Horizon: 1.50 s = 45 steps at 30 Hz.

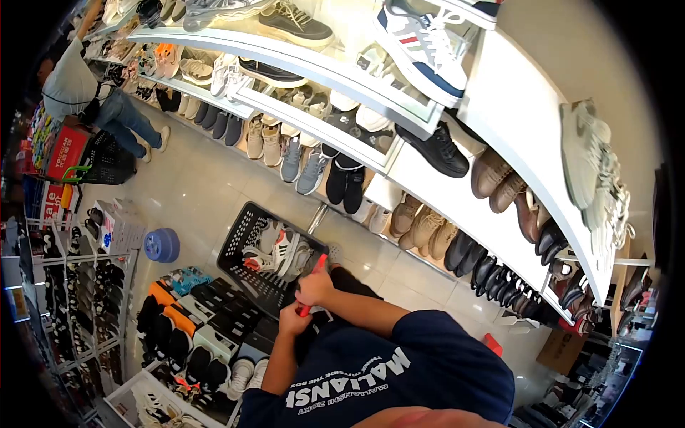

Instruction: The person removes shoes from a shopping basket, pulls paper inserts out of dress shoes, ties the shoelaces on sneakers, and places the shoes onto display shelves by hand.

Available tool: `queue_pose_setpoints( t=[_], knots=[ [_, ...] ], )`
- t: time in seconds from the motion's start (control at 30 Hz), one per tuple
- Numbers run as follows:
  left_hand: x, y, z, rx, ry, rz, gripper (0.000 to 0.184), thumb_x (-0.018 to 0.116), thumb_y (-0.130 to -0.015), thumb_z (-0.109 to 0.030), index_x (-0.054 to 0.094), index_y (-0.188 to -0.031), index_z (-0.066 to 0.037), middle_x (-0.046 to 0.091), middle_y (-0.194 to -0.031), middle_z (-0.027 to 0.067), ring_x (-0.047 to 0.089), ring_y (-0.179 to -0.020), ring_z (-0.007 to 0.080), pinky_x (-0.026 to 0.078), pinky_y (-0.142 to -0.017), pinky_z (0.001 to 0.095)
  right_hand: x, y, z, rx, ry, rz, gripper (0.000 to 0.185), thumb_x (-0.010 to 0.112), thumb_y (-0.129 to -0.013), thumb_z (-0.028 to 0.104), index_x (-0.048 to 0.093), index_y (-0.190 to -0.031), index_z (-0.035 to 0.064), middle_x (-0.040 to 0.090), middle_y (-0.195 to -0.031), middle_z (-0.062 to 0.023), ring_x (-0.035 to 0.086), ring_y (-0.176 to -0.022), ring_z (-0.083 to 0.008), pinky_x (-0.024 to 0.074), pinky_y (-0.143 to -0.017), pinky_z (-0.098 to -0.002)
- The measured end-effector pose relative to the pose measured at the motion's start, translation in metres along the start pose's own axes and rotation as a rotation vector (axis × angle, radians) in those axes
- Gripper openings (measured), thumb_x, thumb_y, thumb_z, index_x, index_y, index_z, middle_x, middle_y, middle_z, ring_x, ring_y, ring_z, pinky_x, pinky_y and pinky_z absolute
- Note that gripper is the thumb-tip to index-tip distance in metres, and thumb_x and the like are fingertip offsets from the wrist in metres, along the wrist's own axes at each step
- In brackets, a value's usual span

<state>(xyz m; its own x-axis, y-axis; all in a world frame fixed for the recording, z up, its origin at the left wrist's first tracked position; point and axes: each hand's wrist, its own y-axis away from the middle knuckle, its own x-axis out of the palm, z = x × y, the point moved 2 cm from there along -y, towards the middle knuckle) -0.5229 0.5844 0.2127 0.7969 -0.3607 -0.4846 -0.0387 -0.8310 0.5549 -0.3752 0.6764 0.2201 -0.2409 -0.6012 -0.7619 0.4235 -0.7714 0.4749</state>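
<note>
A black perforated shopping basket (235,251) stands tilted on the floor in front of me, with several white, grey and orange-red sneakers (280,251) inside. My right hand (315,284) is closed round its red handle (322,262), near the basket's right edge. Just below, my left hand (293,320) is wrapped round the lower end of the same handle. The two hands are close together, and the fingers partly hide the handle.
Curved shelves (314,70) with rows of shoes run across the top and right. Shoe boxes (225,299) and black shoes stand at lower left. A blue round stool (162,245) is on the floor. Another person (121,114) stands at upper left beside a black basket (110,162).
</note>
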Motion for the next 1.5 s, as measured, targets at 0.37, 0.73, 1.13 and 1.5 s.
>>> queue_pose_setpoints(
  t=[0.37,0.73,1.13,1.5],
  knots=[
    [-0.091,-0.049,-0.015,-0.119,-0.165,0.063,0.033,0.079,-0.064,-0.019,0.075,-0.093,-0.003,0.075,-0.091,0.019,0.074,-0.088,0.0363,0.058,-0.079,0.0435,-0.055,-0.085,0.047,-0.103,0.013,0.306,0.036,0.061,-0.086,0.044,0.082,-0.092,0.0153,0.079,-0.093,-0.0101,0.074,-0.09,-0.0263,0.0411,-0.091,-0.047],
    [-0.136,-0.124,0.016,0.072,-0.089,0.306,0.042,0.082,-0.072,-0.025,0.076,-0.107,-0.003,0.075,-0.098,0.0224,0.073,-0.094,0.04,0.058,-0.084,0.0458,-0.058,-0.187,0.093,-0.009,0.257,0.566,0.036,0.071,-0.084,0.031,0.08,-0.115,0.0152,0.077,-0.118,-0.0076,0.072,-0.111,-0.0254,0.0451,-0.095,-0.0458],
    [-0.205,-0.302,0.196,-0.488,0.534,0.286,0.029,0.074,-0.09,-0.011,0.066,-0.115,0.001,0.069,-0.095,0.0042,0.062,-0.075,0.0115,0.05,-0.066,0.0272,0.044,-0.366,0.111,0.516,-0.363,0.517,0.063,0.064,-0.089,0.049,0.061,-0.136,0.0077,0.069,-0.13,-0.0201,0.066,-0.121,-0.0377,0.0539,-0.1,-0.0486],
    [-0.166,-0.467,0.46,-0.659,0.146,-0.393,0.067,0.086,-0.071,-0.022,0.061,-0.126,0.006,0.066,-0.122,0.0266,0.063,-0.115,0.038,0.049,-0.102,0.0426,0.238,-0.549,0.054,0.895,-0.542,0.467,0.094,0.08,-0.077,0.052,0.047,-0.141,-0.0079,0.065,-0.133,-0.0271,0.065,-0.123,-0.0385,0.0515,-0.105,-0.0418]
  ],
)
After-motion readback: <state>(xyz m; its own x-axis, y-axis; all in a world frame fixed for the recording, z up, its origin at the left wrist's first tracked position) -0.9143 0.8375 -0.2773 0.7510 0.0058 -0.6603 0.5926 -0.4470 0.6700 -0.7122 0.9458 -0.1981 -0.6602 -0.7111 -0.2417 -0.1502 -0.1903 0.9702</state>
